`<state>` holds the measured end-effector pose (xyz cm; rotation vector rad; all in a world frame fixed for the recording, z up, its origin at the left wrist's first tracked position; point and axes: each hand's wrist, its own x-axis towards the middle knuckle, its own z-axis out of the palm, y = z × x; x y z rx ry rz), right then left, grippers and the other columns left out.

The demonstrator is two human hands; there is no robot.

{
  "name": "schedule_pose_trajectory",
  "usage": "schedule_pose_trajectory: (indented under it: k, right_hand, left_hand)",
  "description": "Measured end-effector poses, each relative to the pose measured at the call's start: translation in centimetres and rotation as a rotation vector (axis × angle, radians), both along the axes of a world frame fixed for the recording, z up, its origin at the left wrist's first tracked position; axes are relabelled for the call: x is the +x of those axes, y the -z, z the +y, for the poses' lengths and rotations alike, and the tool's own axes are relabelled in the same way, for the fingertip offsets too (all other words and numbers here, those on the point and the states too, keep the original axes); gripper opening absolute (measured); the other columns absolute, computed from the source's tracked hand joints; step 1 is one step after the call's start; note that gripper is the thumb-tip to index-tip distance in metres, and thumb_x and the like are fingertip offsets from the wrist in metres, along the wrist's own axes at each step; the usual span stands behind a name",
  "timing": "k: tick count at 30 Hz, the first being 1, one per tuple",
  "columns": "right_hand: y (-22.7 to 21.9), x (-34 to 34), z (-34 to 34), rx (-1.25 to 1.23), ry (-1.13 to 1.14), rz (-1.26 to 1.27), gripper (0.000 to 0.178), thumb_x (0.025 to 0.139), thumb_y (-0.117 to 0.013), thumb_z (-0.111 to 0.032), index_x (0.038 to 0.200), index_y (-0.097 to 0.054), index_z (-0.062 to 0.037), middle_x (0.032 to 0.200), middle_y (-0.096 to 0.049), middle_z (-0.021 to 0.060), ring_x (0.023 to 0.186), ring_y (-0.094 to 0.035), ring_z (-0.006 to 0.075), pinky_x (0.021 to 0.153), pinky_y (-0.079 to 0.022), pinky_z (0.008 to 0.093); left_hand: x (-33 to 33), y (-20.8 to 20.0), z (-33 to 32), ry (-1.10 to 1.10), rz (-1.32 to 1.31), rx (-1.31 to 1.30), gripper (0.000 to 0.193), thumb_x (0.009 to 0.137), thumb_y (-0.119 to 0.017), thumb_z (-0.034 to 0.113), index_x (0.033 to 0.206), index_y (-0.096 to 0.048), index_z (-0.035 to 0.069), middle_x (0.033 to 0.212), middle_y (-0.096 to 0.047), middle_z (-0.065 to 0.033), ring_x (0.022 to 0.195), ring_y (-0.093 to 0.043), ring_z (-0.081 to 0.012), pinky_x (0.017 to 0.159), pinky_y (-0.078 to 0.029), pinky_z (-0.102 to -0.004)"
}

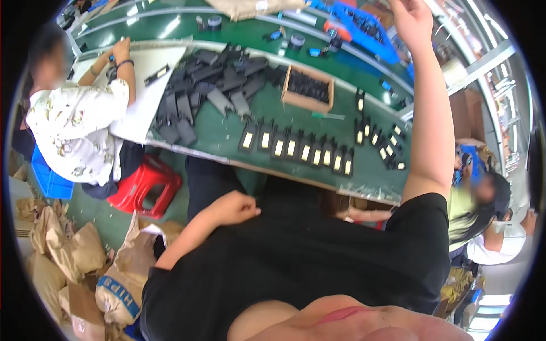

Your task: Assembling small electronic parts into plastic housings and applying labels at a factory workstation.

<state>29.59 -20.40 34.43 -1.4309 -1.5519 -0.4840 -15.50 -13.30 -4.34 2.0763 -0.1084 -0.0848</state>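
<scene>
Our left hand (234,208) rests loosely curled on our black shirt (318,256), below the green workbench (227,133); our right hand (413,17) reaches above it, grip unclear.

Factory assembly line: we note a long green table (227,133), rows of black parts (296,149), a parts box (307,88), and seated co-workers (74,131).

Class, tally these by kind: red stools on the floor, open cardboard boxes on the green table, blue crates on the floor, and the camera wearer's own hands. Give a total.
Red stool: 1
Cardboard box: 1
Blue crate: 1
Wearer's hands: 2, left hand and right hand
Total: 5
</scene>
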Motion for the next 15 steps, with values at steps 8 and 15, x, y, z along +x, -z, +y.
schedule_pose_trajectory:
  k: [8, 15]
  right_hand:
    - [15.0, -3.8, -6.2, -0.288, 0.096, 0.001, 0.015, 0.098, -0.061, 0.001, 0.102, -0.075, -0.0008, 0.091, -0.075, 0.0050, 0.093, -0.071, 0.0126, 0.082, -0.055, 0.0274]
    - [27.3, 0.9, -11.5, -1.047, 0.567, -0.084, 0.025, 0.085, -0.063, -0.020, 0.102, -0.078, -0.0084, 0.099, -0.074, 0.0226, 0.097, -0.072, 0.0421, 0.085, -0.060, 0.0519]
  left_hand:
    - [2.1, -0.8, -1.9, -0.015, 0.159, 0.055, 0.028, 0.093, -0.076, 0.030, 0.081, -0.067, 0.007, 0.069, -0.067, -0.0106, 0.065, -0.066, -0.0314, 0.060, -0.049, -0.0412]
    - [3.9, -0.9, -3.4, -0.177, -0.102, 0.222, 0.028, 0.097, -0.069, 0.030, 0.082, -0.063, 0.007, 0.074, -0.066, -0.0182, 0.074, -0.067, -0.0421, 0.064, -0.051, -0.0531]
